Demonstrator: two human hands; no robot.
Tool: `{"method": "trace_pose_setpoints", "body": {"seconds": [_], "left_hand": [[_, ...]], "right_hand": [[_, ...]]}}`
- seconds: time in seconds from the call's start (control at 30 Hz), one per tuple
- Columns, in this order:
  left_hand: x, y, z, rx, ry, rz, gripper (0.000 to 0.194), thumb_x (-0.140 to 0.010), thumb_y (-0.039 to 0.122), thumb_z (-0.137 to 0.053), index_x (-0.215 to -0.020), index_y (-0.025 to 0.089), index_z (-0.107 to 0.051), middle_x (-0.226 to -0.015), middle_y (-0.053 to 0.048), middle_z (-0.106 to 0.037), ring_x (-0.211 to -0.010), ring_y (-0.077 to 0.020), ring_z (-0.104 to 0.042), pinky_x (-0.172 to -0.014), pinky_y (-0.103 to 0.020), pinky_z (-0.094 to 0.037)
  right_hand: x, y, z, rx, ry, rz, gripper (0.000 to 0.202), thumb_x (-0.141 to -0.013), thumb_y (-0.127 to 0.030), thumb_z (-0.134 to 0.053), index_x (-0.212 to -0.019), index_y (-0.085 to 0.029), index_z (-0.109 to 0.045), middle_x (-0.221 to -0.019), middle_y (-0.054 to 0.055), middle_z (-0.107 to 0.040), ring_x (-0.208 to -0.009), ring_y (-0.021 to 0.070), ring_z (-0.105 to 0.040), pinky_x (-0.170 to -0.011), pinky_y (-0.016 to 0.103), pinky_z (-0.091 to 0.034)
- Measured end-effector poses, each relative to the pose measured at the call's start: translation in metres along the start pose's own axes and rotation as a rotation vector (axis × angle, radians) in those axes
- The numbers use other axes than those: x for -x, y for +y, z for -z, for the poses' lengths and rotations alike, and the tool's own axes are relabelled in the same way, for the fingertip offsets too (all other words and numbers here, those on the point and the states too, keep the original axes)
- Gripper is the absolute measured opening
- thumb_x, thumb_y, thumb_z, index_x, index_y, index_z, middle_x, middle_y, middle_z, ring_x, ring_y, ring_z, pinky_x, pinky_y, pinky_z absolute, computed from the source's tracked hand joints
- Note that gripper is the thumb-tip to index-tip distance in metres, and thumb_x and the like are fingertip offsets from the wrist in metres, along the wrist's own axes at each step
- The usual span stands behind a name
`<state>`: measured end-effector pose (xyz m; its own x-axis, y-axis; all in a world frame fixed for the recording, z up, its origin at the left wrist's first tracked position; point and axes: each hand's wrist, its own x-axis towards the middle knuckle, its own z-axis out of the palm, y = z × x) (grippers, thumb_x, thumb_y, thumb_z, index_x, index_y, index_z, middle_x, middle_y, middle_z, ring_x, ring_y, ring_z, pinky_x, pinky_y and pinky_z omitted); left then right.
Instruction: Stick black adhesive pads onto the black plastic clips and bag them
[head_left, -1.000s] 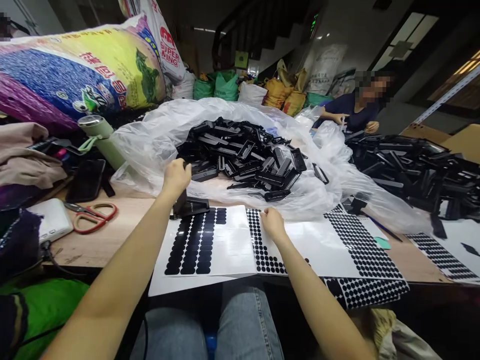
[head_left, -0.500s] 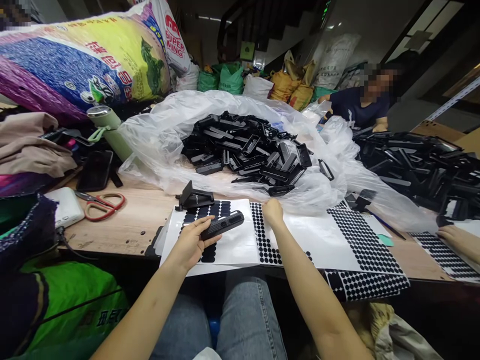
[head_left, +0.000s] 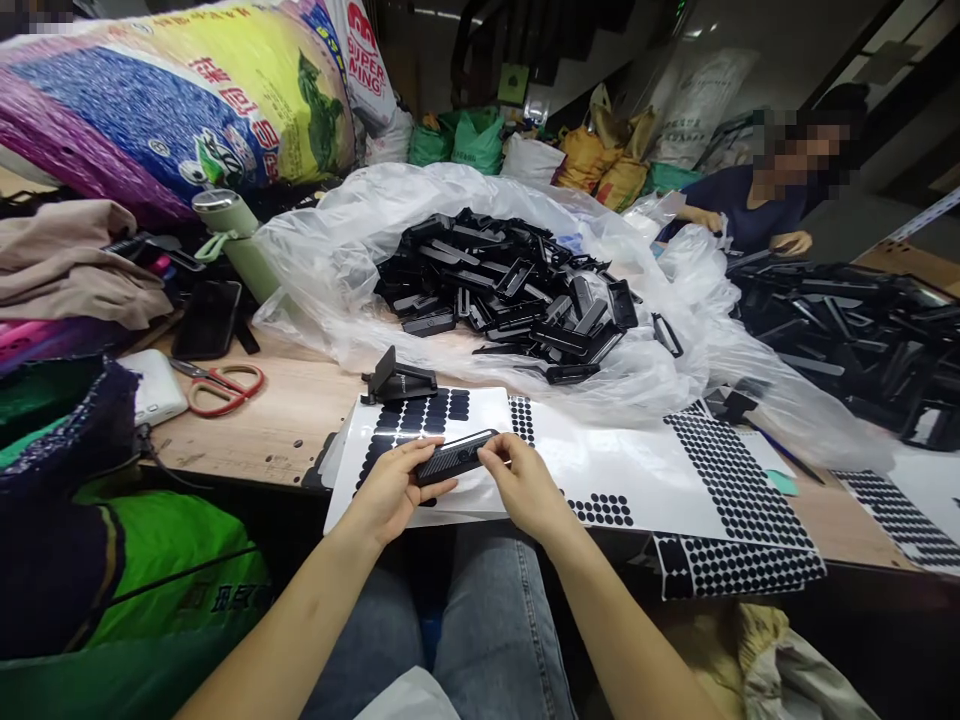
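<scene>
Jeans-clad legs [head_left: 491,610] are nearest, below the black part, and a bright green bag [head_left: 176,555] lies to its lower left. The left hand [head_left: 391,488] is partly closed around the left end of the black part [head_left: 454,460], thumb along the upper edge and fingers beneath, holding it tilted with its right end higher. The right hand [head_left: 523,488] has its thumb and fingertips drawn together against the right end of the part; whether they pinch anything small cannot be told.

Beneath the part, a white sheet [head_left: 491,404] with black oblong stickers lies on the bench [head_left: 255,430]. Right of the part, a sheet of black round stickers [head_left: 739,480] reaches the bench's front edge. Just beyond the part, to its upper left, stands an angular black holder [head_left: 401,382]. Well left of it are red-handled scissors [head_left: 225,390] and, beyond these, a dark phone [head_left: 208,320] and a pale green bottle [head_left: 244,245].

Farther beyond the part, a heap of black pieces [head_left: 510,290] sits within clear plastic sheeting [head_left: 322,255]. A person [head_left: 757,210] is to its far upper right, and filled sacks [head_left: 480,140] line the background.
</scene>
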<state>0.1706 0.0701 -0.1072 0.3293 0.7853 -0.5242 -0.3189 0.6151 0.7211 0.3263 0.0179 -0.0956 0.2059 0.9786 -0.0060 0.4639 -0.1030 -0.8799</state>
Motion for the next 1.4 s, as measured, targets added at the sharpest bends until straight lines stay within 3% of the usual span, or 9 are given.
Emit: {"method": "trace_pose_setpoints", "body": {"seconds": [0.23,0.63,0.73,0.83,1.0,1.17,1.27,1.4], "left_hand": [[0.012,-0.002,-0.005,-0.016,-0.025,0.007,0.012,-0.076,0.013,-0.057,-0.086,0.012,-0.064,-0.094,-0.011,-0.064,-0.088,-0.022,-0.062,-0.071,-0.04,-0.056],[0.016,-0.005,-0.005,-0.003,-0.033,0.008,0.013,-0.077,0.014,-0.056,-0.087,0.011,-0.063,-0.096,-0.012,-0.064,-0.088,-0.0215,-0.062,-0.072,-0.038,-0.056],[0.01,-0.006,0.001,-0.01,0.004,-0.017,0.012,-0.076,0.014,-0.057,-0.086,0.011,-0.063,-0.095,-0.012,-0.063,-0.088,-0.0221,-0.061,-0.071,-0.04,-0.056],[-0.002,-0.009,0.009,-0.017,0.071,-0.034,0.011,-0.075,0.013,-0.057,-0.085,0.01,-0.063,-0.094,-0.012,-0.062,-0.087,-0.0224,-0.061,-0.071,-0.042,-0.055],[-0.018,-0.016,0.022,0.005,0.136,0.015,0.012,-0.077,0.01,-0.053,-0.085,0.009,-0.062,-0.092,-0.013,-0.062,-0.087,-0.0243,-0.061,-0.071,-0.046,-0.054],[-0.021,-0.02,0.028,0.026,0.121,0.017,0.012,-0.078,0.01,-0.052,-0.084,0.009,-0.062,-0.094,-0.013,-0.06,-0.089,-0.0244,-0.059,-0.071,-0.047,-0.054],[-0.022,-0.02,0.028,0.025,0.103,0.021,0.012,-0.078,0.011,-0.052,-0.084,0.01,-0.062,-0.095,-0.013,-0.059,-0.087,-0.0235,-0.059,-0.071,-0.046,-0.054],[-0.022,-0.018,0.031,0.02,0.087,0.043,0.013,-0.078,0.011,-0.053,-0.087,0.01,-0.062,-0.094,-0.012,-0.06,-0.086,-0.0223,-0.059,-0.072,-0.045,-0.054]], "right_hand": [[0.006,-0.001,-0.014,0.106,0.112,0.066,0.013,-0.081,-0.02,-0.043,-0.068,-0.02,-0.045,-0.083,0.003,-0.048,-0.079,0.0167,-0.049,-0.074,0.032,-0.041],[0.013,0.004,-0.02,0.177,0.103,0.086,0.012,-0.083,-0.02,-0.042,-0.071,-0.02,-0.047,-0.092,0.006,-0.047,-0.087,0.0181,-0.049,-0.082,0.035,-0.04],[-0.005,0.007,-0.025,0.284,0.124,0.061,0.009,-0.083,-0.025,-0.045,-0.08,-0.019,-0.05,-0.092,0.007,-0.051,-0.088,0.0194,-0.05,-0.08,0.033,-0.04],[-0.041,0.012,-0.035,0.409,0.125,-0.094,0.02,-0.084,-0.028,-0.044,-0.096,-0.014,-0.052,-0.1,0.012,-0.055,-0.094,0.0217,-0.051,-0.082,0.033,-0.039],[-0.089,0.019,-0.055,0.464,0.071,-0.278,0.029,-0.073,-0.021,-0.058,-0.097,-0.004,-0.055,-0.105,0.025,-0.054,-0.098,0.0336,-0.051,-0.077,0.039,-0.04],[-0.089,0.026,-0.059,0.441,0.08,-0.293,0.024,-0.076,-0.018,-0.052,-0.097,-0.008,-0.056,-0.104,0.021,-0.057,-0.094,0.0291,-0.055,-0.078,0.035,-0.039],[-0.086,0.027,-0.06,0.42,0.129,-0.298,0.025,-0.077,-0.019,-0.05,-0.099,-0.007,-0.054,-0.108,0.023,-0.054,-0.098,0.0305,-0.053,-0.08,0.037,-0.038],[-0.084,0.023,-0.056,0.321,0.123,-0.264,0.015,-0.078,-0.02,-0.047,-0.085,-0.011,-0.056,-0.097,0.019,-0.059,-0.089,0.0267,-0.055,-0.076,0.036,-0.039]]}}
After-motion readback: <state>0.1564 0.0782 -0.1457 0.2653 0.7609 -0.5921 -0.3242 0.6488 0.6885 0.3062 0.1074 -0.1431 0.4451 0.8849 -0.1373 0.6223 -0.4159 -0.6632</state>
